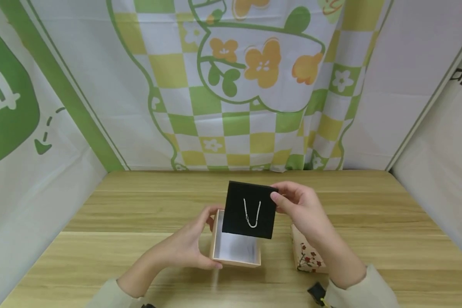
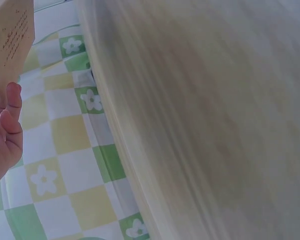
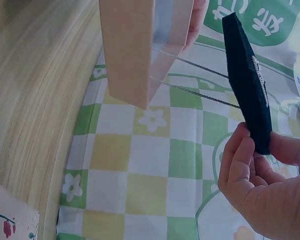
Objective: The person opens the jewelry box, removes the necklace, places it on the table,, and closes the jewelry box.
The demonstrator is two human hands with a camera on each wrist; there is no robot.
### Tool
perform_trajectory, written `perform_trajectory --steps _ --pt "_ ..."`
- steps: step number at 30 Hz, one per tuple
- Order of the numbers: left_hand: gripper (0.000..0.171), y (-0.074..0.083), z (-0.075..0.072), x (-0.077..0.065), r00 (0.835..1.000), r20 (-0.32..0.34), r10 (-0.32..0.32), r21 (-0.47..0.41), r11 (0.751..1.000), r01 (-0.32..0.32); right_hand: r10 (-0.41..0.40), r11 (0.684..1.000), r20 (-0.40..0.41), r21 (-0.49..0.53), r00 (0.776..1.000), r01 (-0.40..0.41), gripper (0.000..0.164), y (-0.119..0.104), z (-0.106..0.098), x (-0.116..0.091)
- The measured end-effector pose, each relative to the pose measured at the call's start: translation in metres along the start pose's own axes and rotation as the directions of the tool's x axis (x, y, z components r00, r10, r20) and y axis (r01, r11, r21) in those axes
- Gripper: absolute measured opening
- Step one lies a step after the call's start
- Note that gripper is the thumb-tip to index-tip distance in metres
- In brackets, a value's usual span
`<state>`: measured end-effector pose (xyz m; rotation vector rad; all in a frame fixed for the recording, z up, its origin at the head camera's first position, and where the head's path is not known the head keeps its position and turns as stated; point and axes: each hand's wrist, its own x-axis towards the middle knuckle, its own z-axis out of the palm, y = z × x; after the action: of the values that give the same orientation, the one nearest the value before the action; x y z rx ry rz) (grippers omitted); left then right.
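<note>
My right hand [image 1: 302, 209] pinches a square black jewelry pad [image 1: 238, 222] by its right edge, thumb in front and fingers behind. A silver chain necklace [image 1: 253, 226] hangs in a U on the pad's face. In the right wrist view, two strands of the chain [image 3: 199, 95] run from the back of the pad [image 3: 244, 75] into the box. My left hand [image 1: 190, 239] grips the open box [image 1: 236, 262] by its left side, thumb near the front corner. The pad hides the box's far part. In the left wrist view, small writing shows on the box [image 2: 12, 45].
On the wooden table [image 1: 119, 252], a box lid [image 1: 309, 259] with red blossoms lies partly under my right forearm. A small black object [image 1: 316, 292] lies by my right sleeve. Behind the table hangs a checked green and yellow curtain [image 1: 235, 128].
</note>
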<state>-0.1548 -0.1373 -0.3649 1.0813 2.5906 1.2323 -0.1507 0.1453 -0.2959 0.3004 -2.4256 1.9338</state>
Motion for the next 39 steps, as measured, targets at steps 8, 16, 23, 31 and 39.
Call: perform_trajectory --steps 8,16,23,31,39 --pt "0.11 -0.01 -0.004 -0.006 0.996 0.061 -0.072 0.003 0.997 0.072 -0.008 1.0 -0.023 -0.025 1.0 0.007 0.027 -0.002 -0.003 0.0" --pt "0.109 -0.022 -0.01 -0.012 0.982 0.109 -0.152 -0.02 0.988 0.155 -0.086 0.995 -0.037 -0.059 0.996 0.084 0.023 -0.012 -0.005 -0.001" --pt "0.109 -0.028 -0.012 -0.011 0.98 0.135 -0.144 -0.034 0.988 0.15 -0.115 0.993 -0.035 -0.043 0.993 0.114 0.025 -0.013 -0.008 -0.003" --pt "0.108 -0.029 -0.014 -0.013 0.973 0.144 -0.179 -0.032 0.982 0.185 -0.111 0.993 -0.042 -0.037 0.993 0.11 0.024 -0.01 -0.009 -0.003" --pt "0.107 -0.033 -0.016 -0.014 0.966 0.166 -0.198 -0.044 0.977 0.208 -0.107 0.994 -0.05 -0.036 0.993 0.105 0.027 -0.013 -0.016 -0.002"
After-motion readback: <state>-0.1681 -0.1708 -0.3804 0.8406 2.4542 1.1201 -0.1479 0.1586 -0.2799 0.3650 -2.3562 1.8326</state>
